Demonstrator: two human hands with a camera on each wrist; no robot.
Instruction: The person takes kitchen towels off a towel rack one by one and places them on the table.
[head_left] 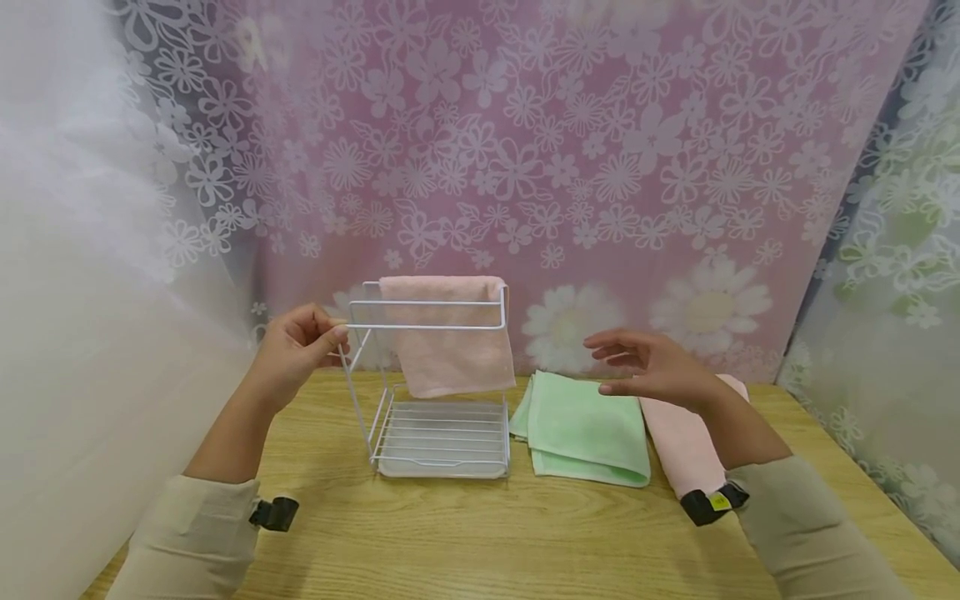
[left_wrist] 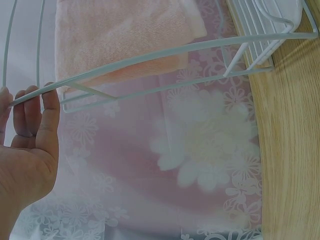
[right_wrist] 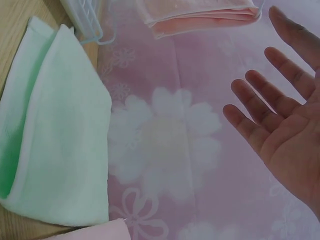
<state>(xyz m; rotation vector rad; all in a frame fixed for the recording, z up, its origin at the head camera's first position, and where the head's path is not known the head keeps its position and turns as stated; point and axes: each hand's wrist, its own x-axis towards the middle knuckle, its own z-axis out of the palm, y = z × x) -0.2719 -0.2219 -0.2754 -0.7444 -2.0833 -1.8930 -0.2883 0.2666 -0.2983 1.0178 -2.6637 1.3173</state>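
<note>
A white wire towel rack [head_left: 441,460] stands on the table, with a pink towel [head_left: 454,358] draped over its rear top bar. My left hand [head_left: 294,350] pinches the rack's upper left corner between thumb and fingers; the left wrist view shows the fingers behind the wire frame [left_wrist: 165,55]. To the right, my right hand [head_left: 652,367] hovers above a folded green towel [head_left: 585,429], fingers spread and holding nothing. In the right wrist view the palm of the right hand [right_wrist: 290,120] is bare. A second pink towel [head_left: 686,437] lies folded under the right forearm, partly hidden by it.
A pale tray sits beneath the rack's lower wires. The wooden table [head_left: 450,542] reaches back to a pink flowered curtain [head_left: 525,167]. A whitish sheet [head_left: 90,292] hangs close on the left, and a flowered curtain [head_left: 892,275] borders the right side.
</note>
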